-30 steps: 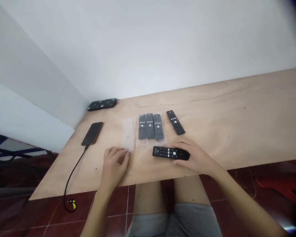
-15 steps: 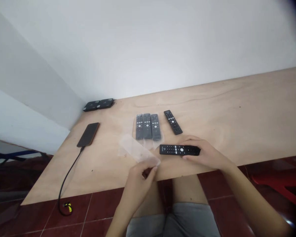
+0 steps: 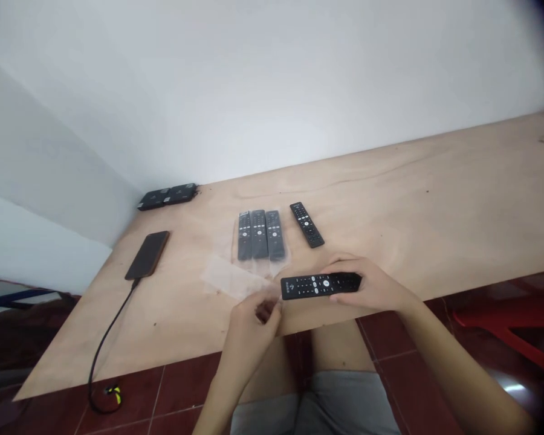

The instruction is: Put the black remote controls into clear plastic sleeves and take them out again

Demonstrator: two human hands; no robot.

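Note:
My right hand (image 3: 369, 283) grips a black remote control (image 3: 320, 285) by its lower end, buttons facing up. Its far end points left and reaches the mouth of a translucent plastic sleeve (image 3: 236, 277). Thumb and fingers of my left hand (image 3: 257, 314) pinch that sleeve at its near right end; I cannot tell whether the remote's tip is inside. Just beyond lie three sleeved remote controls (image 3: 259, 234), side by side. A bare remote control (image 3: 307, 224) rests at an angle to their right.
On the left lies a smartphone (image 3: 147, 255) with a black cable (image 3: 100, 347) hanging over the table edge. Two black boxes (image 3: 167, 196) sit by the wall at the back left. The wooden table (image 3: 412, 217) meets a white wall; a red plastic stool (image 3: 503, 323) stands at the right.
The remote in my right hand has come closer to my left hand, its far end now at the sleeve's mouth. The camera view has shifted slightly.

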